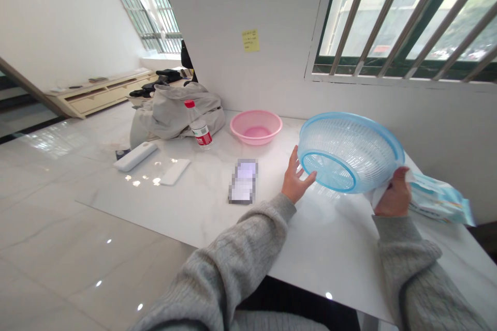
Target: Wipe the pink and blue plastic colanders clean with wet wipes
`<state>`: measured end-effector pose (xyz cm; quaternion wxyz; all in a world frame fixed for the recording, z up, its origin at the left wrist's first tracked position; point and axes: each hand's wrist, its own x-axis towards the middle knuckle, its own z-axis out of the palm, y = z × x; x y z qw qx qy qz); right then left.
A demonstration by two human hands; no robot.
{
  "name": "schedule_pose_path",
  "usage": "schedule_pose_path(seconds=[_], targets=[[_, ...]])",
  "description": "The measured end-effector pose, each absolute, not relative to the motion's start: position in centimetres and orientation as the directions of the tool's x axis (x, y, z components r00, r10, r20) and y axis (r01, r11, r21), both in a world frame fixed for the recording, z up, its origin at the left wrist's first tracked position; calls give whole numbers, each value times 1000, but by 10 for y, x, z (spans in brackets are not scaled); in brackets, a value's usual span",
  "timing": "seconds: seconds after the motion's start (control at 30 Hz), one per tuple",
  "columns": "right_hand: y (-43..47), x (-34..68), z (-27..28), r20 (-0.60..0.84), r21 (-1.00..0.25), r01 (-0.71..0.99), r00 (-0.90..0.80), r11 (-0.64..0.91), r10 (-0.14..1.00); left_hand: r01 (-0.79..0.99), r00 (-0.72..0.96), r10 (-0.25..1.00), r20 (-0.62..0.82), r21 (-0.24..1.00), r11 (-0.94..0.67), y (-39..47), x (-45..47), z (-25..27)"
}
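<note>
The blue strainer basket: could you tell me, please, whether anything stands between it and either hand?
Nothing visible does. The left hand touches the blue strainer basket directly, and the right hand presses a white cloth to its rim.

yellow sticky note [250, 40] writing too small to read; red bottle label [203, 138] illegible

Pink basin [256, 126], water bottle [198, 126], grey jacket [171, 108] on table [202, 207].

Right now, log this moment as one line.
left hand: steadying blue basket | right hand: holding white wipe against basket rim | basket: tilted above table
</note>
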<state>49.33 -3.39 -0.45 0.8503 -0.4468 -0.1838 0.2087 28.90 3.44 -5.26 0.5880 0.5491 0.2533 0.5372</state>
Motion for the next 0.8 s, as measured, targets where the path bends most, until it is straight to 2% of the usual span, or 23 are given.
schedule_pose_path(seconds=[0.17,0.37,0.47,0.6,0.7,0.8], targets=[[-32,497,-11,180,-859,-117,842,499,508,-350,256,926,279,919,-180,37,290,-55],[-30,496,-16,236,-859,-121,769,497,595,-324,197,940,277,924,-204,36,292,-56],[-29,497,-16,262,-851,-93,777,517,572,-266,169,918,359,913,-308,35,291,-54],[-30,503,-18,339,-847,0,770,531,541,-97,137,817,559,829,-551,36,285,-50],[-30,508,-20,394,-825,38,753,563,526,9,199,707,679,720,-694,38,280,-45],[-31,508,-18,415,-814,48,745,579,522,55,266,650,711,662,-747,38,277,-40]])
